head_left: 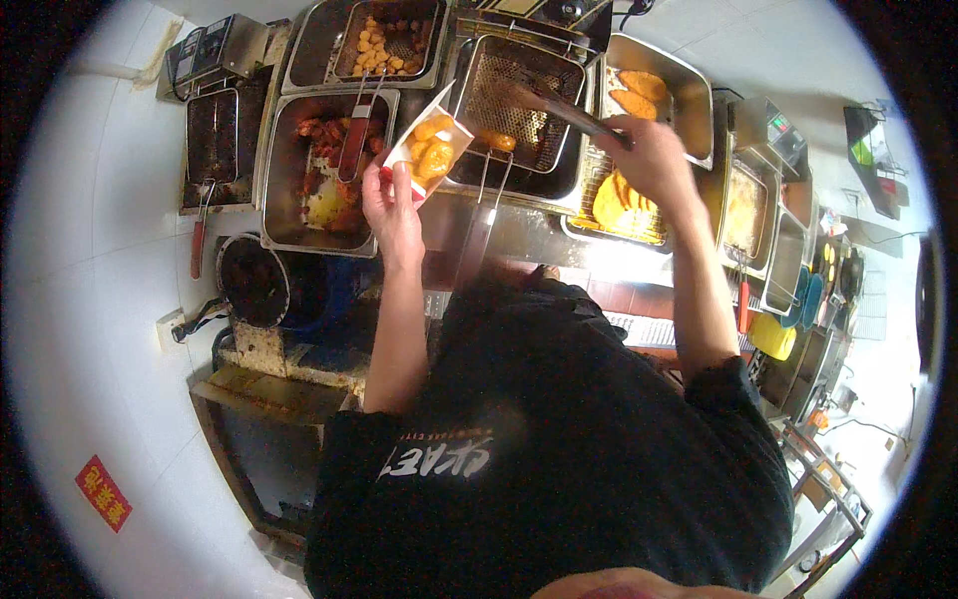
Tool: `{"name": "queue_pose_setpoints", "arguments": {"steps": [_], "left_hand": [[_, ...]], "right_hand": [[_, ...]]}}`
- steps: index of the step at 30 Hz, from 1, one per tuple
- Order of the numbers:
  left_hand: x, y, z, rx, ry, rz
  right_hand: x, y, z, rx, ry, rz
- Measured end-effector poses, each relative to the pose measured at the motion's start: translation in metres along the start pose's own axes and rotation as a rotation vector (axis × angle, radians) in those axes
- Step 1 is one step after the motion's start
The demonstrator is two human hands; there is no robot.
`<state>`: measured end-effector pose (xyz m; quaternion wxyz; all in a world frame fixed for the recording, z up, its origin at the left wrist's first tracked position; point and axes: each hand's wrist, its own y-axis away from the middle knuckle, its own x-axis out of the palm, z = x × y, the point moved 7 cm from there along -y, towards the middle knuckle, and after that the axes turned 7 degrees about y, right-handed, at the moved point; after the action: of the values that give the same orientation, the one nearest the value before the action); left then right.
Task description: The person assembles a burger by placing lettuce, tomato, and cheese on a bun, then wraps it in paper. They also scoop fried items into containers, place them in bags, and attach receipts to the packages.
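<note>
My left hand is closed around a small red and white paper food box, tilted so its opening shows. Several golden fried nuggets fill it. In my right hand is a pair of metal tongs, its far end smeared by motion over a wire fry basket. At the near side of that basket lies one golden fried piece, just right of the box. I cannot make out whether the tongs' tips grip anything.
Left of the box, a steel pan contains reddish fried pieces and a basket's brown handle. Beyond it are small nuggets. On the right lie oval patties and golden flat pieces on a rack. Another fry basket stands far left.
</note>
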<state>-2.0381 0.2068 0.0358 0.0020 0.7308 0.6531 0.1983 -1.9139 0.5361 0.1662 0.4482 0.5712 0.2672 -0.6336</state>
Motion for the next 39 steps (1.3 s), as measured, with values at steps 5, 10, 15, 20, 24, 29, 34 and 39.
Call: {"name": "queue_pose_setpoints", "arguments": {"steps": [5,10,15,20,24,29,34,39], "left_hand": [[0.012,0.012,-0.01,-0.103,0.245,0.094],[0.046,0.039,-0.02,-0.175,0.151,0.237],[0.097,0.082,-0.008,-0.216,0.155,0.426],[0.154,0.152,0.012,-0.225,0.141,0.592],[0.202,0.238,0.05,-0.317,0.107,0.67],[0.251,0.363,0.114,-0.442,0.167,0.702],[0.289,0.484,0.181,-0.616,0.224,0.742],[0.328,0.584,0.223,-0.72,0.224,0.873]], "right_hand": [[0.079,-0.031,0.021,0.071,0.157,-0.089],[0.056,0.004,0.018,-0.11,-0.377,-0.137],[0.038,0.051,0.009,-0.115,-1.139,-0.007],[-0.01,0.153,-0.068,-0.078,-0.845,-0.492],[-0.05,0.26,-0.113,-0.218,-0.233,-0.747],[-0.044,0.354,-0.203,-0.119,-0.081,-0.575],[-0.034,0.464,-0.284,-0.051,-0.003,-0.492],[-0.04,0.55,-0.343,0.06,0.086,-0.379]]}}
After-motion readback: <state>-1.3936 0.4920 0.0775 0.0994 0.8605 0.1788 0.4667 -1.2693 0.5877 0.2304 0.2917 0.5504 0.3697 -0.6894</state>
